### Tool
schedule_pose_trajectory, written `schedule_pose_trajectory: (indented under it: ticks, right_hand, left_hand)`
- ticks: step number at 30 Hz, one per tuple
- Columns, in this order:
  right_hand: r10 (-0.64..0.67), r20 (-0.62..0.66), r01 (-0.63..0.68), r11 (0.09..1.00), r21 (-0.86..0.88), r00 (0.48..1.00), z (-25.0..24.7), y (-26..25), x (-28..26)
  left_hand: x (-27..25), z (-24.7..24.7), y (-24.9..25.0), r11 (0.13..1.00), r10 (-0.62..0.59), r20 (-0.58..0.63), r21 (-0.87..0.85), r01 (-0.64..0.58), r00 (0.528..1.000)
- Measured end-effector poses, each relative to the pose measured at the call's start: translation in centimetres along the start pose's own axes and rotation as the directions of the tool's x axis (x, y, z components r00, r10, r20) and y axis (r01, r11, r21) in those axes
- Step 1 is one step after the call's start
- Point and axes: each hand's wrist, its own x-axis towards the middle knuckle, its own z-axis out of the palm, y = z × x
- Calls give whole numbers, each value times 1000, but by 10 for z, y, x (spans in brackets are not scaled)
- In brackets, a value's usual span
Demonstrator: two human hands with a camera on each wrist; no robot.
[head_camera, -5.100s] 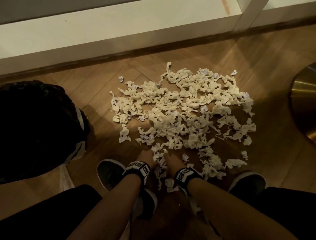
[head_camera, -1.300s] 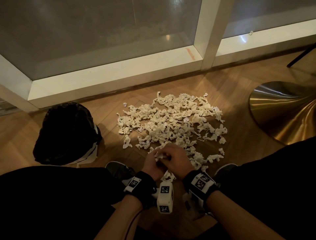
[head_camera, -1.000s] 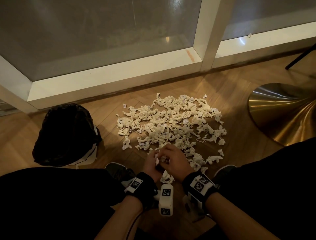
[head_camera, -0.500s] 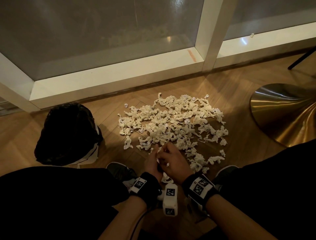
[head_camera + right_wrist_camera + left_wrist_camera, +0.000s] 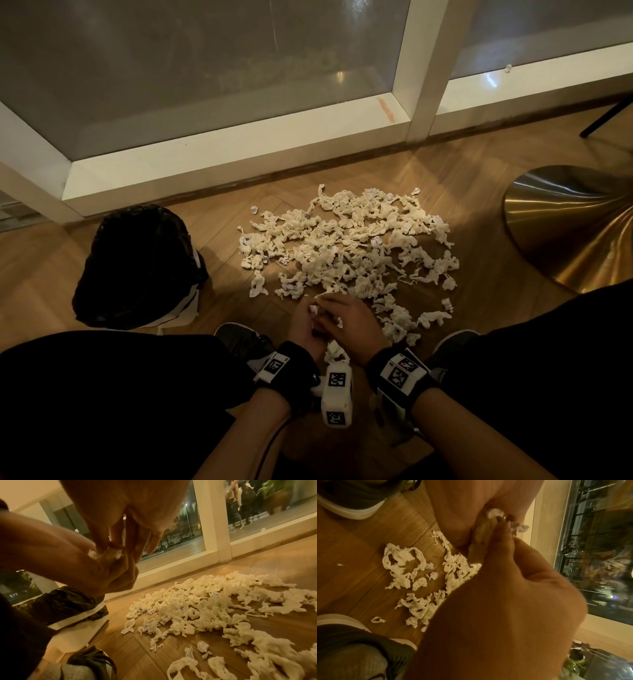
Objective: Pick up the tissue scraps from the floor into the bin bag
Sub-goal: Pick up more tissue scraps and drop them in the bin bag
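A wide pile of cream tissue scraps (image 5: 342, 246) lies on the wooden floor in front of me. My hands meet at its near edge, just above the floor. The left hand (image 5: 303, 323) has its fingers curled round a wad of tissue scraps (image 5: 313, 308). Fingers of my right hand (image 5: 351, 320) pinch the same wad from the other side. The wad (image 5: 494, 512) shows between both hands in the left wrist view, and in the right wrist view the wad (image 5: 92, 553) peeks out under the right fingertips (image 5: 111, 545). The black bin bag (image 5: 137, 267) stands to the left, its inside hidden.
A white window frame (image 5: 239, 150) runs along the far side, with one scrap (image 5: 508, 68) on its sill. A brass-coloured round base (image 5: 575, 229) sits at the right. A dark chair leg (image 5: 606, 116) stands beyond it. My shoes (image 5: 239, 339) (image 5: 448, 346) flank the hands.
Five seconds ago both hands were down on the floor among the nearest scraps. Over the last second they have stayed pressed together on the wad, shifting only slightly.
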Motion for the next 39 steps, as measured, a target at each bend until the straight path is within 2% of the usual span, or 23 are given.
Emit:
schedule_pose_trajectory:
  ticks: [6, 8, 10, 15, 18, 25, 29, 33, 36, 39]
  right_hand:
    - [-180, -129, 144, 958, -248, 975, 4, 4, 1]
    - [-241, -110, 202, 937, -286, 964, 7, -1, 0]
    - [-270, -62, 247, 936, -253, 961, 11, -2, -1]
    - [-163, -57, 160, 986, -50, 985, 5, -6, -2]
    - [-150, -63, 149, 989, -10, 987, 0, -10, -3]
    - [-237, -39, 228, 961, -159, 971, 5, 0, -1]
    - [-252, -49, 234, 943, -236, 966, -1, 1, -1]
    - [-276, 69, 284, 926, -249, 959, -1, -5, -3]
    - [-277, 161, 314, 904, -290, 947, 6, -9, -7]
    - [-236, 161, 276, 907, -317, 958, 7, -7, -7]
  left_hand:
    - [2, 3, -4, 997, 10, -7, -76, -11, 1000]
    - [3, 1, -3, 997, 31, -16, -71, -32, 999]
    - [2, 0, -1, 999, 15, -57, -34, -17, 998]
    - [2, -3, 4, 1000, 0, -75, 14, 1, 997]
    - [-3, -2, 5, 1000, -10, -69, 17, 11, 998]
    - [1, -6, 9, 989, -147, -9, -16, 147, 989]
    - [-2, -2, 8, 987, -158, 18, -11, 158, 987]
    - [-10, -1, 11, 985, -171, 63, 43, 168, 983]
    - [-11, -4, 19, 980, -132, 2, 151, 130, 991]
    - [-10, -9, 20, 971, -111, -63, 203, 122, 992]
